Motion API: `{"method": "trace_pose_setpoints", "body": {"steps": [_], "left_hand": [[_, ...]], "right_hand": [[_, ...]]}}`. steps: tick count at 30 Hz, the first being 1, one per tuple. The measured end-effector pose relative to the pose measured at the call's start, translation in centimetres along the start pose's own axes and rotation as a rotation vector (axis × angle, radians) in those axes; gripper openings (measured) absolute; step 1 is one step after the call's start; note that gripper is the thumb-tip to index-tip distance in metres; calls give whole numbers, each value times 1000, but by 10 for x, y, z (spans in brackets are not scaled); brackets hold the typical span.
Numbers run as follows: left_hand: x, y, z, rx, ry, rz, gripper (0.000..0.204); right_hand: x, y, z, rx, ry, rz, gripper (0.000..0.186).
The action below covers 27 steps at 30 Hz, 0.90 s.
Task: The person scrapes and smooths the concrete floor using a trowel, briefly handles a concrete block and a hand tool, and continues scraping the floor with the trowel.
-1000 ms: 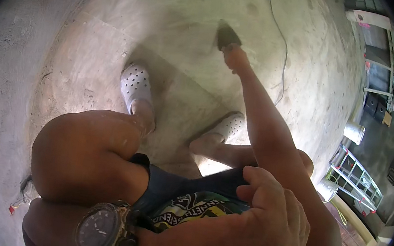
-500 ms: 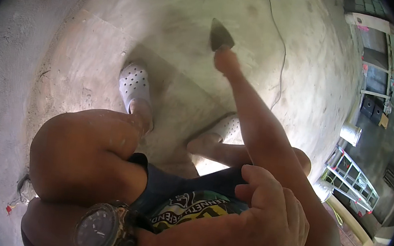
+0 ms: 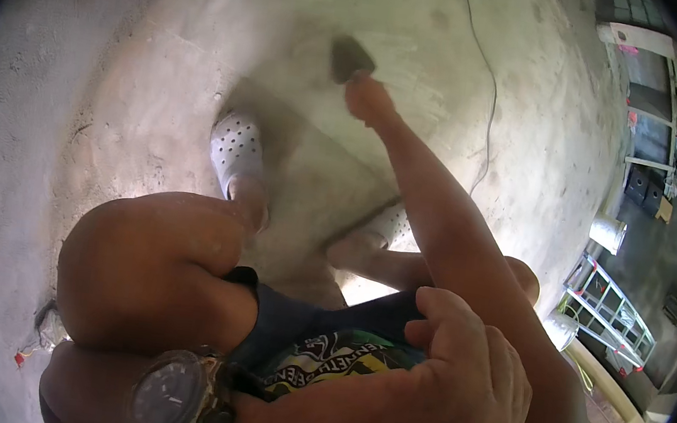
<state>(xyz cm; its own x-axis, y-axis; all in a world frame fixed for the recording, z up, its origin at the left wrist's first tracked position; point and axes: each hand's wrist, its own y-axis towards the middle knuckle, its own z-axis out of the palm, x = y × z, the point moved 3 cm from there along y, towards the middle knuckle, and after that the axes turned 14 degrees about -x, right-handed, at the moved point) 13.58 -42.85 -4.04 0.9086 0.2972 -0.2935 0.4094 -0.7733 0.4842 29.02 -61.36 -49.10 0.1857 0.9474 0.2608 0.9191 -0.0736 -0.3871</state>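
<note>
Stretched forward over the grey concrete floor (image 3: pixel 415 128), my right hand (image 3: pixel 369 101) is closed round the handle of a pointed trowel (image 3: pixel 350 60). The trowel's dark blade points away from me and is slightly blurred; whether it touches the concrete I cannot tell. The handle is hidden inside my fist. My left hand (image 3: pixel 471 369) lies relaxed against my right arm near the elbow, empty, its fingers loosely bent. A large watch (image 3: pixel 171 397) sits on the left wrist. My knees are bent, and my feet wear white perforated clogs (image 3: pixel 236 148).
A thin grey cable (image 3: pixel 490 87) runs along the floor right of the trowel. Farther right are a metal ladder (image 3: pixel 611 314), a white bucket (image 3: pixel 607 232), a second bucket (image 3: pixel 560 329) and a wooden frame (image 3: pixel 656 97). A rough grey wall (image 3: pixel 13 133) rises at the left.
My right hand has swept the trowel to the left, and its blade has turned a little. The left hand rests in the same place.
</note>
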Motion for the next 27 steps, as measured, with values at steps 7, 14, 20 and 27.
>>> {"method": "trace_pose_setpoints", "body": {"steps": [7, 14, 20, 27], "left_hand": [[9, 5, 2, -126, 126, -7, 26], [12, 5, 0, -110, -82, -104, 26], [-16, 25, 29, -209, -186, 31, 26], [-17, 21, 40, 96, -217, 30, 20]], "right_hand": [[-65, 31, -72, -98, 19, 108, 33], [29, -11, 12, -87, -31, -80, 34], [87, -68, 39, 77, 58, -278, 37], [-24, -90, 16, -29, 255, 91, 35]]}}
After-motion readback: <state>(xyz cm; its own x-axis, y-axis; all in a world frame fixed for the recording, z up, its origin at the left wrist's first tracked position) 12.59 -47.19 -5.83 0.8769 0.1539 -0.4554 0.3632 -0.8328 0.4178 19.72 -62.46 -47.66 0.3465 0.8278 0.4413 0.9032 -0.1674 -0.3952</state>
